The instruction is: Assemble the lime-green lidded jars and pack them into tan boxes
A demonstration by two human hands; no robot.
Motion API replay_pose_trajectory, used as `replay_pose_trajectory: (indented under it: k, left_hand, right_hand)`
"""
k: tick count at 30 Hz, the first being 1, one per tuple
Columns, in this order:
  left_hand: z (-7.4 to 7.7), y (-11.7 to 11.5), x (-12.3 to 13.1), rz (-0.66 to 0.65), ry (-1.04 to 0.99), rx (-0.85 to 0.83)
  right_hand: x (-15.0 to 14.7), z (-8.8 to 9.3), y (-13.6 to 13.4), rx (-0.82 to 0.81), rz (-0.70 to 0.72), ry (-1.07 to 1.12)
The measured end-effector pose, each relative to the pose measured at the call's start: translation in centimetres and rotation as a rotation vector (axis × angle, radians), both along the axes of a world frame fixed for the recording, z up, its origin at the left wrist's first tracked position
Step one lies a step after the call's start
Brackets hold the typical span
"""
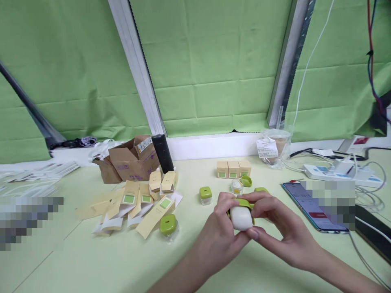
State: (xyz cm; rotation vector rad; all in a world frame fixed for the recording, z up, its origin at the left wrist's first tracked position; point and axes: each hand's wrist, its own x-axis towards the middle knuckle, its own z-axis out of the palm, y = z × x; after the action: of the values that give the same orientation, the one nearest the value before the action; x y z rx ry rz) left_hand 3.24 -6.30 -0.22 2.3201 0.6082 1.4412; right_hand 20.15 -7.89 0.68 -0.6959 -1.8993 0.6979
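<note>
My left hand (218, 232) and my right hand (282, 230) meet over the table, fingers closed around one small squarish object with a white rounded body (241, 219) and a green cap-like part (243, 202). Both thumbs press near its lower edge; whether the two parts are joined is hard to tell. Just beyond lie a small clear container (236, 186) with white and yellow in it and a loose green piece (246, 180). Another green cap (261, 189) is partly hidden behind my right hand. Clear containers with green lids (205, 193) (168, 224) are left of my hands.
Opened cartons (131, 199) lie heaped on the left, before a cardboard box (134, 160) and a black cylinder (163, 154). Small boxes (233, 170) line up at the back. A phone (314, 207), power strip (345, 174), cables and a bagged cup (273, 147) occupy the right.
</note>
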Motion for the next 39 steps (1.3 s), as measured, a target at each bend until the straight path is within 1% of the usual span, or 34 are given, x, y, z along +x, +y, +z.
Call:
replay_pose_trajectory:
  k: [5, 6, 8, 11, 14, 18, 21, 24, 33, 39]
  left_hand:
    - [-0.4, -0.2, 0.0, 0.020, -0.027, -0.038]
    - [-0.3, -0.2, 0.0, 0.025, -0.025, -0.079]
    - [0.3, -0.4, -0.2, 0.005, -0.010, -0.216]
    - [1.5, -0.7, -0.5, -0.096, 0.036, -0.410]
    - [2.2, -0.7, -0.7, -0.173, 0.023, -0.512]
    - [2.1, -0.6, -0.6, -0.204, -0.065, -0.617]
    - [2.0, -0.5, -0.6, -0.258, -0.152, -0.673]
    - [2.0, -0.5, -0.6, -0.299, -0.194, -0.700]
    - [1.3, -0.6, -0.7, -0.275, -0.191, -0.617]
    - [1.1, -0.6, -0.8, -0.289, -0.193, -0.625]
  right_hand:
    - [-0.5, -0.3, -0.1, -0.072, 0.006, 0.089]
    - [-0.5, -0.3, -0.1, -0.075, 0.000, 0.103]
    - [-0.5, -0.3, 0.0, -0.069, -0.034, 0.145]
    - [0.1, -0.1, 0.4, -0.048, -0.119, 0.201]
    - [0.7, 0.3, 0.7, -0.002, -0.156, 0.168]
    - [1.0, 0.8, 0.8, 0.096, -0.152, 0.080]
    - [0.9, 1.0, 0.6, 0.142, -0.133, 0.026]
    - [0.7, 1.1, 0.4, 0.173, -0.139, -0.003]
    - [0.8, 0.9, 0.2, 0.182, -0.110, 0.056]
    - [0.6, 1.0, -0.1, 0.168, -0.131, 0.058]
